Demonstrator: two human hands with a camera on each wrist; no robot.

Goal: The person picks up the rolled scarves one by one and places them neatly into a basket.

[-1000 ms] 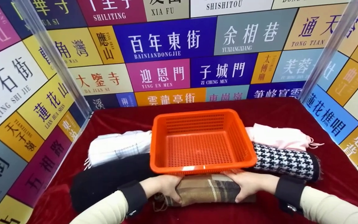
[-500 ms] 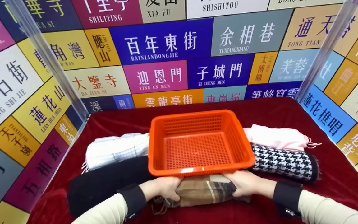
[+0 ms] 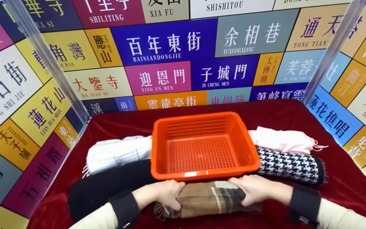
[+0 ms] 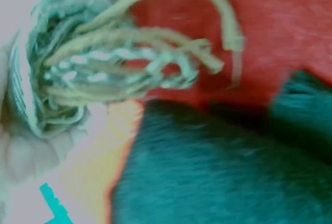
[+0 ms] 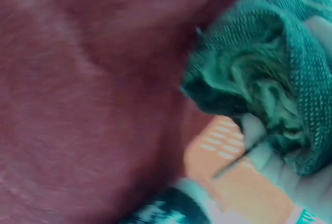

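A rolled brown plaid scarf (image 3: 202,198) lies crosswise in front of the orange plastic basket (image 3: 200,175). My left hand (image 3: 167,194) grips its left part, near the fringe (image 4: 135,63) that hangs out of the roll's end in the left wrist view. On the other side my right hand (image 3: 254,190) holds the roll, thumb in front and fingers behind. In the right wrist view, fingers (image 5: 275,164) curl under the roll's open spiral end (image 5: 259,73). The basket holds nothing.
Left of the basket lie a white checked roll (image 3: 116,152) and a thick black roll (image 3: 106,187). To its right are a pink fringed roll (image 3: 281,140) and a houndstooth roll (image 3: 291,165). Dark red cloth (image 3: 122,122) covers the table before sign-printed walls.
Both hands and the brown plaid scarf have shifted slightly toward the body, opening a small gap from the basket's front. The camera view has drifted a little.
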